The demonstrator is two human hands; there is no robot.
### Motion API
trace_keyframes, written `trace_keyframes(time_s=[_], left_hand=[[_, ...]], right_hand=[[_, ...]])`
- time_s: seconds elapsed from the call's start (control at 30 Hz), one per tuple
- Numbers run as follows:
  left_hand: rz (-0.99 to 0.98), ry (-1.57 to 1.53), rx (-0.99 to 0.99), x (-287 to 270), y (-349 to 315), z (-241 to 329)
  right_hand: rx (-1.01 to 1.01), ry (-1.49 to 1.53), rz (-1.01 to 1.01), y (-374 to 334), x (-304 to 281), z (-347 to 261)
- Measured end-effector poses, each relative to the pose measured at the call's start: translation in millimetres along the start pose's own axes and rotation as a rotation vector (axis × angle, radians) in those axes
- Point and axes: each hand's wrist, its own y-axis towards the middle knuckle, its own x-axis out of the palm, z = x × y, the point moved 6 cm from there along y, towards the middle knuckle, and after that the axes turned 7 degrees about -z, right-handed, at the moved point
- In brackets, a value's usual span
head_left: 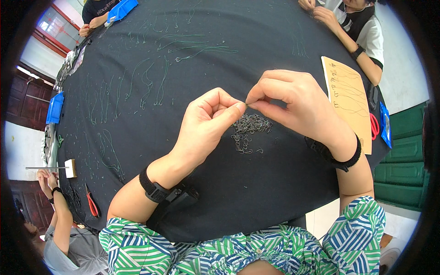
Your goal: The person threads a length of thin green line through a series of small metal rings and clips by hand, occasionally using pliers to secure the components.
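The 2 hands meet over the black-covered worktop (270,197), the left hand (204,119) reaching in from the left and the right hand (295,101) from the right. Each grip is narrow, thumb against forefinger, and the 2 pinches come together fingertip to fingertip on a tiny dark sliver (247,105); it is too small to tell whether it is hook or line, or which way its long axis runs. The heap of small metal hooks (251,124) lies on the cloth just on the wearer's side of that meeting point, centred nearly under it, with a few loose hooks straggling toward the wearer. Neither hand is clearly nearer to the heap; the fingers of both pass above its far edge. The green lines (162,82) lie farther out on the left hand's side, most running away from the wearer, while an upper bundle (206,49) lies crosswise, its hook ends to the left.
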Motion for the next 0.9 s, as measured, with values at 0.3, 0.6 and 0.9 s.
trace_keyframes(time_s=[0.3,0.6,0.9], left_hand=[[-0.015,0.023,-0.004,1,0,0],[0.006,-0.044,0.02,5,-3,19],[0.089,-0.059,0.102,-9,-5,37]], right_hand=[[0.027,0.014,-0.016,0,0,0],[0.486,1.05,-0.214,-8,33,17],[0.534,0.793,-0.384,-8,35,7]])
